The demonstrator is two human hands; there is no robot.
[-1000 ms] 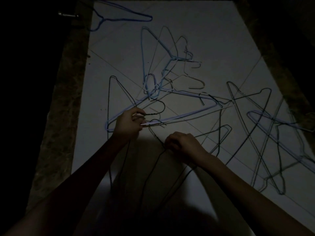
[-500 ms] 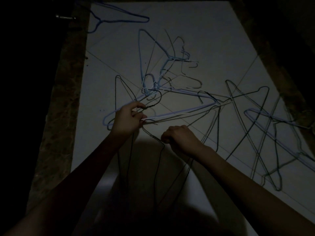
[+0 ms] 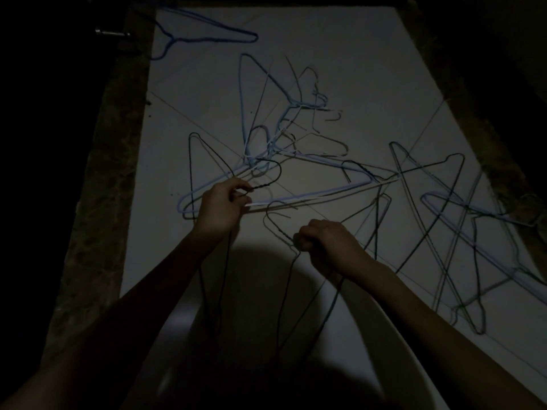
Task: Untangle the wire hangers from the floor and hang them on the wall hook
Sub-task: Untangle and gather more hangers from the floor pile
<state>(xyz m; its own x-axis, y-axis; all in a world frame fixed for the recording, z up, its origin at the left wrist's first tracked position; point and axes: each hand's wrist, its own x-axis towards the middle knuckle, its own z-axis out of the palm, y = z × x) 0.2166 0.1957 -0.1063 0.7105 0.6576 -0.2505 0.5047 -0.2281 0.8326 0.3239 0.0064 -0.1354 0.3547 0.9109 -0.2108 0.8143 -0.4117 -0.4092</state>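
Left hand [image 3: 220,207] pinching black hanger [image 3: 263,184] neck, right hand [image 3: 328,242] gripping dark hanger [image 3: 278,229] just beside it, tangled hangers [image 3: 296,137] on floor [image 3: 370,69] beyond

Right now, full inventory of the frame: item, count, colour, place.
Black hanger: one, neck pinched by left hand, left of centre.
Dark hanger: one, neck gripped by right hand, centre.
Lone hanger: one, dark blue, top left, apart from the rest.
Tangle: several hangers, light blue, grey and dark, centre; exact count unclear.
Right pile: several hangers, dark and pale blue, crossed over each other, right side.
Floor: pale tiles, dark mottled border along both sides.
Metal fitting: one, silver, top left in the dark; type unclear.
Left hand: one, left of centre.
Right hand: one, centre.
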